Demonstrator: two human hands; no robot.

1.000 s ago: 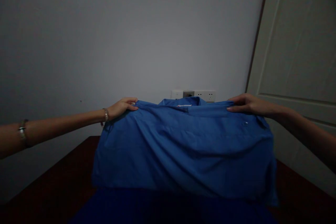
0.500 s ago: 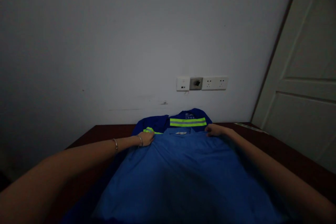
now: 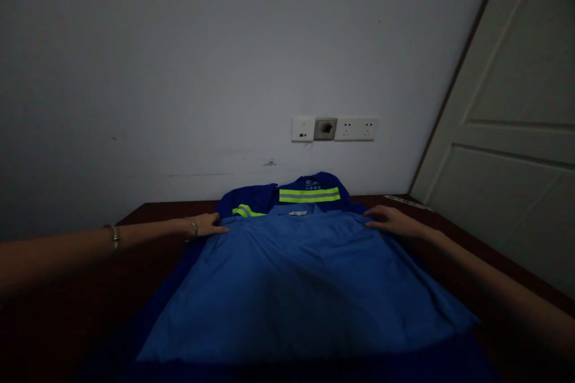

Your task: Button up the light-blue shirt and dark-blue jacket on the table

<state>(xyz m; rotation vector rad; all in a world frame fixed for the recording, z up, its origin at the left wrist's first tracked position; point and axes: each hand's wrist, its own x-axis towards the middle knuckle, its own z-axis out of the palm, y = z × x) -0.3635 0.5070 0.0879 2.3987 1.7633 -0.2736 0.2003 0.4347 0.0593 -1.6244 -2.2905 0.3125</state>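
Note:
A light blue shirt (image 3: 287,275) lies spread out with its neckline and white label at the far end. Beneath it is a darker blue work jacket (image 3: 251,194) with yellow-green and grey reflective strips, its collar and upper part showing beyond the shirt. At the left shoulder of the shirt rests my left hand (image 3: 206,225), thumb and fingers apart, touching the cloth edge. My right hand (image 3: 393,221) touches the right shoulder edge, its fingers stretched out and spread from the thumb. Most of the jacket is hidden under the shirt.
The garments lie on a dark red-brown tabletop (image 3: 166,263) against a pale wall (image 3: 202,72). Sockets and switch plates (image 3: 354,129) are set in the wall above. A light panelled door (image 3: 507,173) stands at the right, near a flat strip (image 3: 408,201) on the table.
Both hands have moved outward along the shirt's shoulders, and their fingers have loosened from the cloth. The shirt now lies flatter, its lower edge visible. The view has shifted slightly.

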